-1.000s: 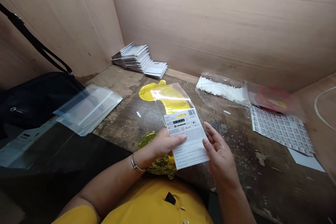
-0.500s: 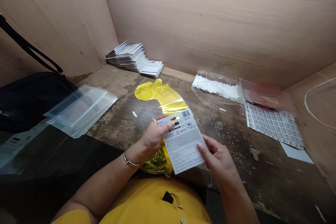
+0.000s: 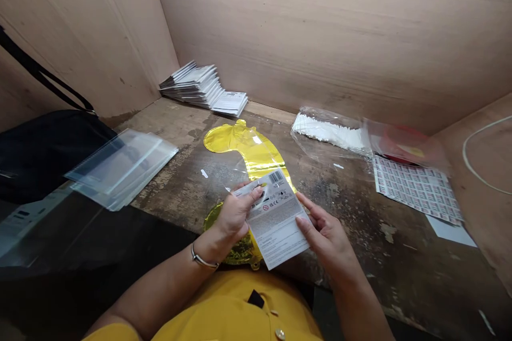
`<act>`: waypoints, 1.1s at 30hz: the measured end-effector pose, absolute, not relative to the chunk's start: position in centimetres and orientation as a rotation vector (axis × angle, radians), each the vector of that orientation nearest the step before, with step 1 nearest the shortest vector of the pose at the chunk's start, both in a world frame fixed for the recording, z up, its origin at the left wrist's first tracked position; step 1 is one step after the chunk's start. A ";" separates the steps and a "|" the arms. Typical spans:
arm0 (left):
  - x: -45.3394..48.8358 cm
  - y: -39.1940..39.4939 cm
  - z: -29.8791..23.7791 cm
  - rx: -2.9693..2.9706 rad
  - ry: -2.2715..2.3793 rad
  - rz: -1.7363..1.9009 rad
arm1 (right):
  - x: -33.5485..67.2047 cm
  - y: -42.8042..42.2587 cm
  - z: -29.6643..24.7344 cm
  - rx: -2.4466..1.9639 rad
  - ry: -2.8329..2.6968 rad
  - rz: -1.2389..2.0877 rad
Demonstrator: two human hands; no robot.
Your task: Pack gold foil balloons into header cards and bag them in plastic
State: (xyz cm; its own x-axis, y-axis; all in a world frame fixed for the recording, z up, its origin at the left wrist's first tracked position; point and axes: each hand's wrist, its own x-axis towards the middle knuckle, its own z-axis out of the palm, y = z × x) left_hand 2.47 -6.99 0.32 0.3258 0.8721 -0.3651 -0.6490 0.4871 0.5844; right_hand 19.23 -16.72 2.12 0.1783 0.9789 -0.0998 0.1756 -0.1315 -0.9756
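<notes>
grip of the left hand (image 3: pixel 234 216) pinches the printed card (image 3: pixel 280 229) near its upper left; the right hand (image 3: pixel 330 232) pinches its right edge. the card lies between them, long axis leaning away leftward. beyond the grip, gold foil (image 3: pixel 262 157) spreads over the desk (image 3: pixel 336 192).

foil (image 3: pixel 242 141): glossy | card (image 3: pixel 280 232): smooth paper | table (image 3: pixel 340 197): wood (rough, scuffed)

Bare hands (image 3: pixel 234 216) pinching, thumbs (image 3: pixel 255 194) uppermost, forearms (image 3: pixel 160 286) angled inward
</notes>
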 end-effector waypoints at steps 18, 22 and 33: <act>-1.1 -6.0 1.5 0.592 0.815 0.840 | 19.1 -17.7 2.1 -1.522 -1.065 1.049; -0.1 -7.0 0.7 0.610 0.820 0.810 | 19.0 -17.2 1.3 -1.391 -0.939 1.309; 0.3 -8.3 0.4 0.765 0.517 0.941 | 17.3 -15.9 0.8 -1.364 -0.539 1.164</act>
